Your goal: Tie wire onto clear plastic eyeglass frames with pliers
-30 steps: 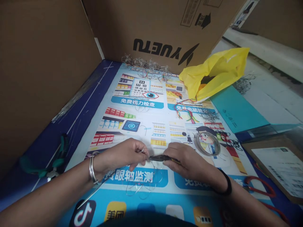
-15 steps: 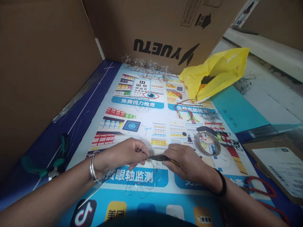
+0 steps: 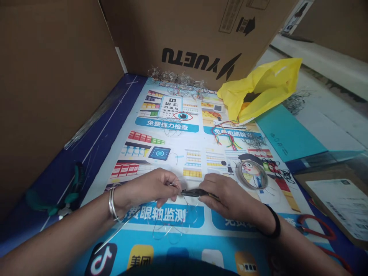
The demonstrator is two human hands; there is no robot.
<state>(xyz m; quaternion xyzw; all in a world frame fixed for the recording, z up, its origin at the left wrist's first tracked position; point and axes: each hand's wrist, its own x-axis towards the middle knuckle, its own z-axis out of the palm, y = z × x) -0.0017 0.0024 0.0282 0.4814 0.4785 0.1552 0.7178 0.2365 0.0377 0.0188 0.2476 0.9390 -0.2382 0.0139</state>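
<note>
In front of me, my left hand [image 3: 159, 186] pinches a piece of thin silvery wire [image 3: 167, 232], bent into loops that hang below the fingers over the printed sheet. My right hand [image 3: 225, 195] is wrapped round dark pliers [image 3: 194, 193] whose jaws point left. The tips of the jaws meet the wire beside my left fingertips; whether they bite on it is too small to tell. A thin straight rod [image 3: 115, 234] slants out below my left wrist.
Green-handled pliers [image 3: 70, 197] lie left. Tangled wire pieces [image 3: 181, 80] line the cardboard box [image 3: 138, 34]. A yellow bag [image 3: 264, 92], coloured cords [image 3: 232, 142], a tape roll [image 3: 253, 175] and red-handled scissors [image 3: 319, 226] lie right. Straight wires [image 3: 89, 126] rest along the left box wall.
The pliers have turned slightly in my right hand, their jaws still at the wire. The hanging wire loops have shifted a little; my left hand has barely moved.
</note>
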